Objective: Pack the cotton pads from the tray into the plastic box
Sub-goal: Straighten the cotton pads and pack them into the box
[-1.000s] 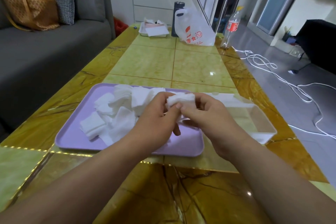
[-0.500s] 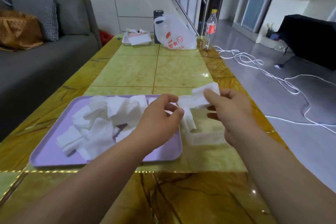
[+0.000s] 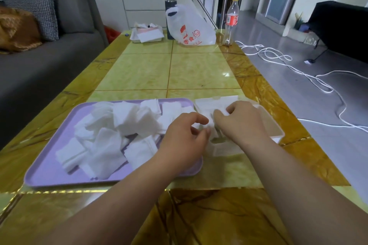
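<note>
Two curled grips over the half-hidden plastic box (image 3: 275, 125): right hand (image 3: 241, 123) probably on cotton pads (image 3: 205, 108), left hand (image 3: 183, 141) unclear

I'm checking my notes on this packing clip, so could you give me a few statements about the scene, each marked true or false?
1. The purple tray holds many cotton pads. True.
2. The plastic box stands to the left of the tray. False: it stands to the right of it.
3. The right hand is over the plastic box. True.
4. The bottle at the far end of the table has a blue cap. False: the cap is yellow.
5. The white bag stands on the table, near the bottle. True.
</note>
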{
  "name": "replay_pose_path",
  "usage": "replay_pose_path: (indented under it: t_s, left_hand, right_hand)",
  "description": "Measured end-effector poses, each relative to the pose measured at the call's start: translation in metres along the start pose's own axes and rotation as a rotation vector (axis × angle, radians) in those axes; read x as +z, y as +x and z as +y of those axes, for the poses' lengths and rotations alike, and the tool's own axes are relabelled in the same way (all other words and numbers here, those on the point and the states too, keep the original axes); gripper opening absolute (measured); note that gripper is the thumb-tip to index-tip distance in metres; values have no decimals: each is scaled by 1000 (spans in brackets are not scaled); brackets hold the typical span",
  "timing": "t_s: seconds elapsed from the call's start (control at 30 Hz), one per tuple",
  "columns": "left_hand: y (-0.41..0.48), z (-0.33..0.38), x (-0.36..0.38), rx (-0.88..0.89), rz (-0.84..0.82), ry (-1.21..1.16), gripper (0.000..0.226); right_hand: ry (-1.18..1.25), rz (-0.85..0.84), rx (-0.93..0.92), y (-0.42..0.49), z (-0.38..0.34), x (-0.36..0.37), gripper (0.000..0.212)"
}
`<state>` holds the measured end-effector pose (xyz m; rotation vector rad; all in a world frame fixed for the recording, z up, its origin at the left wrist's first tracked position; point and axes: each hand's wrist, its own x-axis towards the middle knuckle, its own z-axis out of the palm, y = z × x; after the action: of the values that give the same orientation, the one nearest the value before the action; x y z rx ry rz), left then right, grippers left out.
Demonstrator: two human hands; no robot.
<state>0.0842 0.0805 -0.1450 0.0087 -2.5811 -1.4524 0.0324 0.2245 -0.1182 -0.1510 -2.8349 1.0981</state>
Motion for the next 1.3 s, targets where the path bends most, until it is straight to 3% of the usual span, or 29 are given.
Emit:
replay_pose_path:
  t_s: [0.33,0.47,0.53,0.63,0.7,0.8,0.87,0.97,1.13,1.3]
  left_hand:
    - [-4,2,3,-14,-1,21,17]
    - [-9,-2,-9,43,-10,48,19]
    - [-14,-4,-24,83,0,123,13]
    - [-19,-5,-57,134,25,286,8]
    - [-22,-10,-81,88,37,380,9]
    - [-30,-22,-109,-3,30,579,11]
    - [-37,-29,-116,-62,-41,686,27]
    - [-41,-38,-118,-95,-118,691,47]
    - [-32,-50,-116,-61,-135,556,62]
    - [-21,-51,-117,-30,-143,517,58]
  right_hand:
    - [-37,-1,-54,-3,-1,1,41]
    - [-142,164,-161,-9,-13,-3,21]
    - [-20,202,-299,-19,-27,2,19]
    - [176,-30,-413,-42,-53,17,16]
    - [127,-197,-422,-51,-57,30,25]
    - [-267,-294,-436,-50,-60,40,28]
    - [-554,-354,-404,-49,-61,46,23]
    - [-746,-426,-318,-52,-65,54,30]
    - [-635,-361,-420,-50,-67,53,7]
    - [-341,-379,-408,-47,-60,51,50]
